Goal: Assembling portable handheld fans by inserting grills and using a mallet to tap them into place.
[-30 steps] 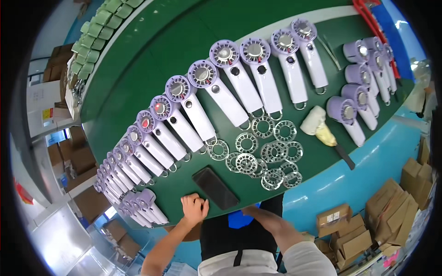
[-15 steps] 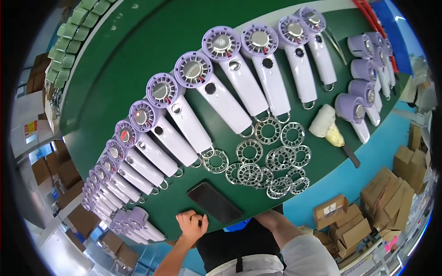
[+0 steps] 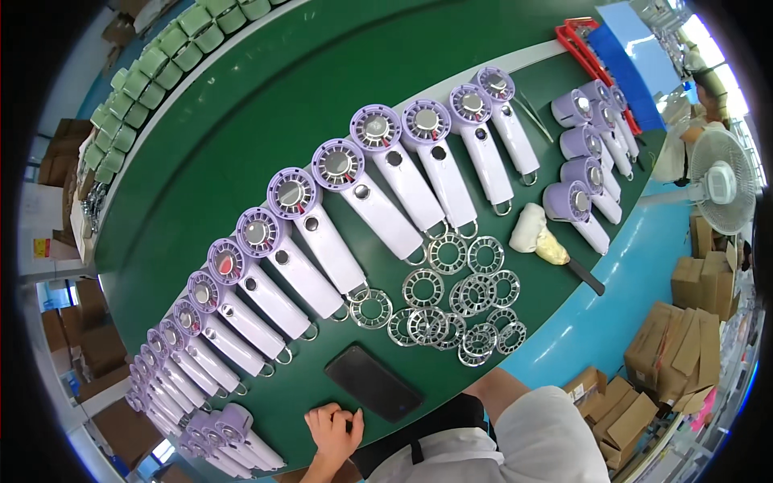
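Black phone (image 3: 373, 382) lies near left grip (image 3: 334, 429); ahead, rightward.

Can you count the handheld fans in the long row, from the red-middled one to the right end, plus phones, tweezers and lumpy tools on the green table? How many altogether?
White handheld fans with round purple heads: 8
Black rectangular phone: 1
Thin metallic tweezers: 1
Dark-handled tool with lumpy white-and-yellow end: 1
Total: 11

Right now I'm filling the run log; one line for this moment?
left hand: curled beside phone; right hand: hidden; clear rings: loose on green table; lavender fans: in rows
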